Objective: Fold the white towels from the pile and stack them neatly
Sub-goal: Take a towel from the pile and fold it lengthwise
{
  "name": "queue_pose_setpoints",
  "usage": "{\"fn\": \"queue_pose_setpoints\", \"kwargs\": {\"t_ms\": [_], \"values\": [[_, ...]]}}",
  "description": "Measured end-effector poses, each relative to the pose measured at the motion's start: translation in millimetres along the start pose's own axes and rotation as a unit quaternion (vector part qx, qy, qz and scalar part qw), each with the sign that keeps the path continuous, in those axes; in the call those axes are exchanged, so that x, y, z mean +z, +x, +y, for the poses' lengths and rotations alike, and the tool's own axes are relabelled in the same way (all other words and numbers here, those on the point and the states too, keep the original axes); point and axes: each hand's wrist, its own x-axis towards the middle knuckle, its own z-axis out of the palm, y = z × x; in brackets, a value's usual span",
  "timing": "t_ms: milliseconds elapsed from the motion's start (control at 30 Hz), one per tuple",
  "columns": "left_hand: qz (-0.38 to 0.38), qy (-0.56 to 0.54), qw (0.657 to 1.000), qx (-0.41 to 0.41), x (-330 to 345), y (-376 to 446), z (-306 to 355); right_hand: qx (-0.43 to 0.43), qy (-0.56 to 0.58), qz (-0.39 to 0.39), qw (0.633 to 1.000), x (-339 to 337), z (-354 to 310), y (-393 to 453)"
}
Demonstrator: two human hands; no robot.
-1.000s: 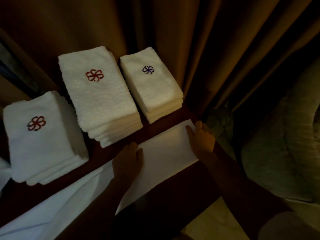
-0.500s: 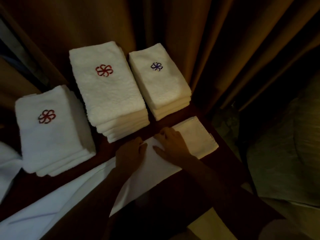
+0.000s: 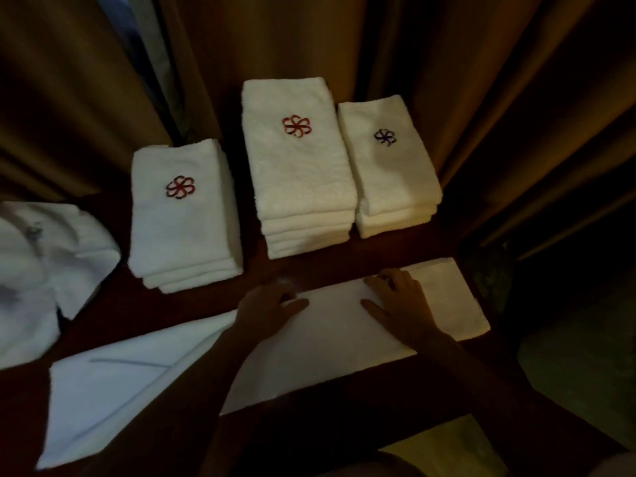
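We're mid-fold: left hand and right hand, fingers flat and spread, holding nothing, press the long towel laid across the desk before three stacks; next probably folding an end over.

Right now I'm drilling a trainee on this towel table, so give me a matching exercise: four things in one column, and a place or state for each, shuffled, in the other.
Things:
1. Purple-logo stack
2. Tall red-logo stack
3. Flat towel
4. Unfolded pile

Places or states:
A. far left, crumpled
B. under both hands
C. rightmost stack
D. middle stack

Pairs: 1-C, 2-D, 3-B, 4-A
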Motion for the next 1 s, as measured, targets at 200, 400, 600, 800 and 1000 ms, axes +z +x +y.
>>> {"fn": "queue_pose_setpoints", "kwargs": {"t_ms": [200,400,600,800,1000], "values": [[-0.082,0.049,0.995,0.021,16.5,-17.1,-0.2,0.007,-0.039,-0.033,0.999,-16.2,0.6,-12.8],[-0.064,0.034,0.997,0.000,19.9,-21.8,15.4,-0.156,-0.014,-0.101,0.983,-1.6,-74.4,13.5],[-0.022,0.094,0.994,-0.045,18.7,-42.5,24.3,-0.105,-0.014,-0.155,0.982,3.3,-87.6,12.1],[0.015,0.078,0.991,-0.105,4.0,-76.4,-3.6,-0.092,-0.013,-0.174,0.980,-4.8,-91.1,8.1],[0.026,0.060,0.996,-0.060,4.4,-102.9,-19.2,-0.079,-0.030,-0.220,0.972,-15.7,-98.5,10.3]]}}
